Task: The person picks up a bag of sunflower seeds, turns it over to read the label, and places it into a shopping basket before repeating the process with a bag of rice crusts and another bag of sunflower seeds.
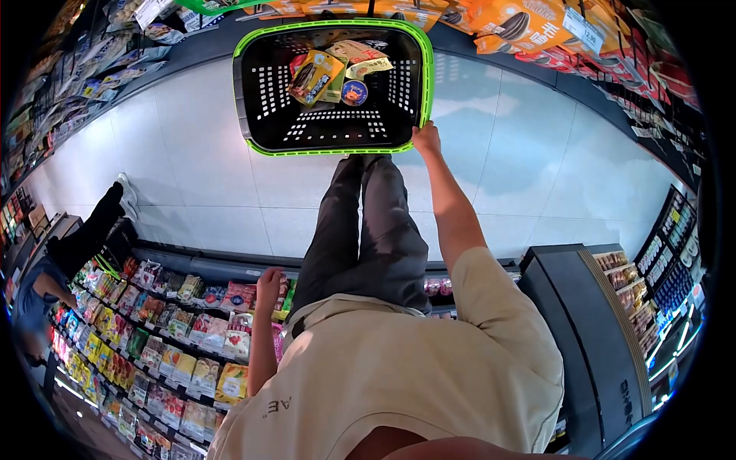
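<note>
A black shopping basket [264, 126] with a bright green rim is in front of my legs. My right hand [426, 137] is closed around its near right corner. Inside the basket lie a yellow packet [316, 77] with dark seed shapes, a cream and red packet [360, 58] and a round tub with a blue lid [354, 93]. Something red shows partly behind the yellow packet. My left hand [268, 280] hangs beside my left thigh, fingers curled and nothing visible in them. It is nearest to the shelf of bagged snacks [240, 295].
Orange snack bags [514, 27] hang on the far rack, with a price tag [583, 31]. Another person [42, 280] stands at the left by the stepped snack shelves. A dark grey cabinet [563, 330] stands to my right. Light floor tiles [199, 184] run through the aisle.
</note>
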`<action>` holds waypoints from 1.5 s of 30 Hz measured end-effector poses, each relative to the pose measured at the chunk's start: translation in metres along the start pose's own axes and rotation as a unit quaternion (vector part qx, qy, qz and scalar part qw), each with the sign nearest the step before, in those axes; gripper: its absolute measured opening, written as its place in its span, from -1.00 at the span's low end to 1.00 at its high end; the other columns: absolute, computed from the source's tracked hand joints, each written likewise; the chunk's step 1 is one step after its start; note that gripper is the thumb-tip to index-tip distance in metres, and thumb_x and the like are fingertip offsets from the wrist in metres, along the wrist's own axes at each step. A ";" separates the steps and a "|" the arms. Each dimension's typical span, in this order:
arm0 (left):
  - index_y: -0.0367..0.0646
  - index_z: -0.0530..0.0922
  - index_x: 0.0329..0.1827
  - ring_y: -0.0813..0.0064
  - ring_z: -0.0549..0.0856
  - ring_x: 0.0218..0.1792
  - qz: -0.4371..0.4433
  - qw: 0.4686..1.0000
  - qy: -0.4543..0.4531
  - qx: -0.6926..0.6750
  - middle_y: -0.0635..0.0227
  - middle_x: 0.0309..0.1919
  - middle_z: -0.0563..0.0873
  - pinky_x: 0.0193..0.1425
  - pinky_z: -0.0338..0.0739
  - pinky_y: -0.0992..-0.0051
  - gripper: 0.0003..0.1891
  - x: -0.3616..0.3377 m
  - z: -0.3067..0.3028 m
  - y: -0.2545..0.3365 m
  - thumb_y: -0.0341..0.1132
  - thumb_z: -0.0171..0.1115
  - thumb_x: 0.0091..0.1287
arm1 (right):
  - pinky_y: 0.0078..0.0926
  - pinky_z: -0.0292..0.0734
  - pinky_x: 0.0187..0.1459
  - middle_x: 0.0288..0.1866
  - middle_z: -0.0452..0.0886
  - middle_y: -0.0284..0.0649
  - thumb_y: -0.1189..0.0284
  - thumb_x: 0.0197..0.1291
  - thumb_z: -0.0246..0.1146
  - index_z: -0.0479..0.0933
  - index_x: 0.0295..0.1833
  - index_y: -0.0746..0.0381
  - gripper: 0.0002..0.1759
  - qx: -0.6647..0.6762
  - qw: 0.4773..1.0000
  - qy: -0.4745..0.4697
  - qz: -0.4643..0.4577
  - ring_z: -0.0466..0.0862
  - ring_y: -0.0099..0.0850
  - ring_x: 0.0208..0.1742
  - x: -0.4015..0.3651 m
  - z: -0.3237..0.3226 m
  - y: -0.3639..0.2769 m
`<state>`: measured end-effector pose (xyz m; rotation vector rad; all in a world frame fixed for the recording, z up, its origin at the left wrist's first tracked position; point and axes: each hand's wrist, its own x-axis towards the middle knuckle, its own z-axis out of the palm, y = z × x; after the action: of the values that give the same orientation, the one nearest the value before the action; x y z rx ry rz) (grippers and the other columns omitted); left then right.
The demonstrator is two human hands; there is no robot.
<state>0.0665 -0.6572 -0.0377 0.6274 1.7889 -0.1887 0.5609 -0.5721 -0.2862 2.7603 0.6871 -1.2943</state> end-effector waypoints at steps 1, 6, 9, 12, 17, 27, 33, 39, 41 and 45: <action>-0.27 0.56 -0.15 0.62 0.57 -0.40 0.030 0.999 0.006 0.020 0.38 -0.45 0.63 -0.32 0.46 0.61 -0.80 0.007 -0.001 -0.004 -0.39 0.02 0.28 | -0.13 0.47 -0.02 -0.02 0.44 0.15 0.20 0.13 0.15 0.26 0.03 0.35 -0.50 0.006 1.000 -0.003 0.005 0.52 0.05 -0.01 -0.001 0.003 0.003; -0.26 0.56 -0.15 0.62 0.57 -0.34 0.032 0.999 -0.004 0.003 0.36 -0.41 0.64 -0.24 0.45 0.61 -0.80 0.012 -0.003 -0.007 -0.38 0.02 0.28 | -0.12 0.47 -0.05 -0.09 0.50 0.19 0.24 0.11 0.19 0.29 0.00 0.43 -0.49 0.022 1.000 0.019 0.007 0.52 0.10 -0.05 -0.003 0.021 0.030; -0.26 0.56 -0.15 0.62 0.58 -0.33 0.036 0.999 -0.016 0.005 0.35 -0.41 0.64 -0.22 0.45 0.61 -0.80 0.019 -0.010 -0.007 -0.38 0.02 0.27 | -0.12 0.48 -0.07 -0.13 0.51 0.22 0.26 0.12 0.19 0.29 -0.03 0.45 -0.51 0.033 0.998 0.044 -0.003 0.52 0.12 -0.07 0.001 0.014 0.041; -0.26 0.56 -0.14 0.61 0.58 -0.33 0.061 0.998 -0.015 0.022 0.36 -0.40 0.64 -0.23 0.46 0.60 -0.79 0.031 -0.024 -0.014 -0.38 0.02 0.28 | -0.11 0.48 -0.10 -0.16 0.53 0.24 0.26 0.12 0.19 0.31 -0.08 0.46 -0.53 0.027 0.998 0.052 -0.004 0.53 0.12 -0.09 -0.001 0.007 0.046; -0.26 0.56 -0.17 0.59 0.59 -0.35 0.017 1.000 -0.013 0.021 0.35 -0.42 0.63 -0.26 0.48 0.57 -0.81 0.034 -0.045 0.020 -0.40 0.02 0.26 | -0.11 0.49 -0.12 -0.19 0.54 0.21 0.25 0.09 0.22 0.33 -0.11 0.45 -0.53 0.002 0.998 0.065 0.023 0.55 0.09 -0.11 -0.002 0.010 0.048; -0.32 0.53 -0.23 0.37 0.61 -0.35 0.338 0.936 0.060 0.079 0.14 -0.37 0.61 -0.30 0.47 0.50 -0.87 0.117 0.019 0.156 -0.53 0.03 0.23 | -0.13 0.45 -0.12 -0.18 0.52 0.20 0.14 0.09 0.22 0.31 -0.09 0.38 -0.48 -0.056 0.998 0.024 -0.005 0.52 0.11 -0.09 0.003 0.000 0.066; -0.28 0.47 -0.27 0.08 0.56 -0.34 0.506 0.857 0.065 0.076 0.09 -0.42 0.57 -0.25 0.46 0.25 -0.86 0.252 0.123 0.252 -0.56 0.06 0.09 | -0.23 0.45 -0.13 -0.39 0.42 -0.03 0.39 0.06 0.23 0.38 -0.15 0.32 -0.71 -0.048 0.929 0.328 -0.164 0.47 -0.07 -0.09 -0.016 -0.024 -0.053; -0.19 0.30 0.13 0.13 0.51 0.08 0.181 0.951 0.062 0.245 -0.07 0.05 0.47 0.11 0.43 0.31 -0.49 0.491 0.211 0.258 -0.11 0.06 0.16 | -0.31 0.47 -0.03 -0.07 0.49 0.10 0.39 0.08 0.24 0.36 0.04 0.30 -0.58 0.015 0.934 0.085 -0.347 0.54 -0.08 -0.03 0.114 0.100 -0.147; -0.24 0.34 0.09 0.14 0.51 0.09 0.110 0.977 0.028 0.182 -0.04 0.04 0.50 0.13 0.42 0.35 -0.45 0.540 0.217 0.259 -0.01 0.04 0.16 | -0.26 0.37 0.08 -0.03 0.45 0.15 0.36 0.08 0.22 0.31 0.08 0.38 -0.51 -0.010 0.923 0.118 -0.366 0.45 0.01 0.05 0.144 0.129 -0.159; -0.27 0.40 0.07 0.22 0.57 -0.01 0.081 0.985 0.043 0.144 0.08 -0.08 0.58 -0.01 0.46 0.36 -0.37 0.508 0.210 0.275 0.07 0.11 0.08 | -0.13 0.35 0.06 -0.06 0.46 0.12 0.34 0.04 0.23 0.29 0.01 0.42 -0.50 -0.033 0.934 0.065 -0.351 0.44 0.05 0.03 0.183 0.165 -0.163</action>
<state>0.2883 -0.3555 -0.5250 0.9956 1.7985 -0.3165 0.4791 -0.3875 -0.5021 2.6426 1.8061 -1.1095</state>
